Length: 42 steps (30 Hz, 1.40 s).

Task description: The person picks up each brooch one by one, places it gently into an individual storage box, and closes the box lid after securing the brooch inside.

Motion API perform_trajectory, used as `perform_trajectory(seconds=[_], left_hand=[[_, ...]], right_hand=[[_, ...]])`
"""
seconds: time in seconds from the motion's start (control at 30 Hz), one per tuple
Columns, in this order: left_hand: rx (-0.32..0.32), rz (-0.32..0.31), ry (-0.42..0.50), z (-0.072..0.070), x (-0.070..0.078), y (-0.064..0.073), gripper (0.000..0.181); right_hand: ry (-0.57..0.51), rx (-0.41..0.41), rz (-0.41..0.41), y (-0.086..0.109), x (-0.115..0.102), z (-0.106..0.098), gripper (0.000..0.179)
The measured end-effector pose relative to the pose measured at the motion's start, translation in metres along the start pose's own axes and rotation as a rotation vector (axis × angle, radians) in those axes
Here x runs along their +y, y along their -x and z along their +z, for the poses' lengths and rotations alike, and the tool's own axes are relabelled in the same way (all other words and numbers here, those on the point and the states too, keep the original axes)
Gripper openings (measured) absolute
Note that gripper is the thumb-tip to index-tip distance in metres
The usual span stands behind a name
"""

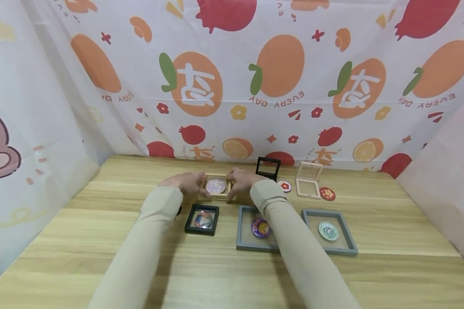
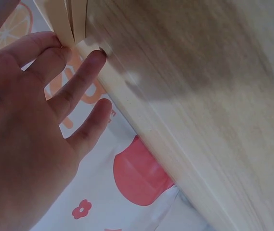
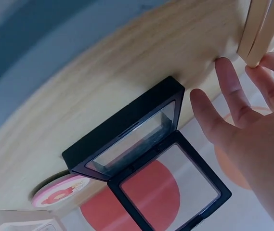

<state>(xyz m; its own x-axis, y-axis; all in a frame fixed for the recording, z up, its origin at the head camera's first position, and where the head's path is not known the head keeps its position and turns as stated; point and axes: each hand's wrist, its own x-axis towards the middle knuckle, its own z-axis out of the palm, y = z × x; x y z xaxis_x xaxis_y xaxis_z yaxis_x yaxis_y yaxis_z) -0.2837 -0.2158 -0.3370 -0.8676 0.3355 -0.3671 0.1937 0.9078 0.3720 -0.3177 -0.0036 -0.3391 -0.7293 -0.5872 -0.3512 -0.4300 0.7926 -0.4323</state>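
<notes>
A small light-wood display frame point(image 1: 218, 197) lies at the back of the table with a round lilac badge point(image 1: 215, 186) in it. My left hand point(image 1: 185, 183) grips its left side, thumb toward the front. On the opposite side my right hand point(image 1: 242, 180) pinches the frame, thumb also in front. Seen from the left wrist, the wooden frame point(image 2: 80, 21) shows two layers with a thin gap, fingertips at its corner. From the right wrist, the frame's edge point(image 3: 266, 31) sits at the fingertips, while other fingers spread over the table.
Nearer me is a black frame point(image 1: 199, 232) with a badge inside. Two grey frames point(image 1: 238, 231) with badges lie to the right, one partly behind my right sleeve. Farther back stand an open black case point(image 3: 122, 130), an open pale wooden case point(image 1: 308, 196), a flower badge point(image 1: 284, 186) and a red badge point(image 1: 327, 193).
</notes>
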Motion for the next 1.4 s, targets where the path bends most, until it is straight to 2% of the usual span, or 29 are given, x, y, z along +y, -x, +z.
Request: perform_trajectory(seconds=[0.2,0.27,0.33,0.47,0.57,0.87,1.1,1.4], left_hand=[[0.007,-0.045,-0.01,0.001,0.002,0.002,0.083],[0.006,-0.065,-0.015,0.001,0.003,0.002,0.084],[0.009,-0.083,-0.021,0.0,0.004,0.002,0.079],[0.011,-0.109,-0.038,-0.005,0.01,0.003,0.044],[0.006,-0.105,-0.069,-0.008,0.016,0.002,0.032],[0.012,-0.093,-0.157,-0.012,0.025,0.001,0.032],[0.056,-0.116,-0.155,-0.012,0.033,0.0,0.03],[0.001,-0.139,-0.147,-0.01,0.029,-0.004,0.033]], right_hand=[[0.017,-0.009,-0.005,-0.003,0.002,0.002,0.078],[0.02,-0.008,0.007,-0.004,0.001,0.002,0.078],[0.019,-0.005,0.012,-0.002,0.0,0.002,0.077],[0.036,-0.004,0.011,0.0,-0.003,0.001,0.075],[0.058,-0.006,0.011,0.0,-0.003,0.0,0.075],[0.076,0.011,0.001,0.001,-0.003,-0.001,0.074],[0.082,0.052,-0.009,0.002,-0.003,0.0,0.066],[0.117,0.05,-0.023,0.003,-0.002,0.002,0.068]])
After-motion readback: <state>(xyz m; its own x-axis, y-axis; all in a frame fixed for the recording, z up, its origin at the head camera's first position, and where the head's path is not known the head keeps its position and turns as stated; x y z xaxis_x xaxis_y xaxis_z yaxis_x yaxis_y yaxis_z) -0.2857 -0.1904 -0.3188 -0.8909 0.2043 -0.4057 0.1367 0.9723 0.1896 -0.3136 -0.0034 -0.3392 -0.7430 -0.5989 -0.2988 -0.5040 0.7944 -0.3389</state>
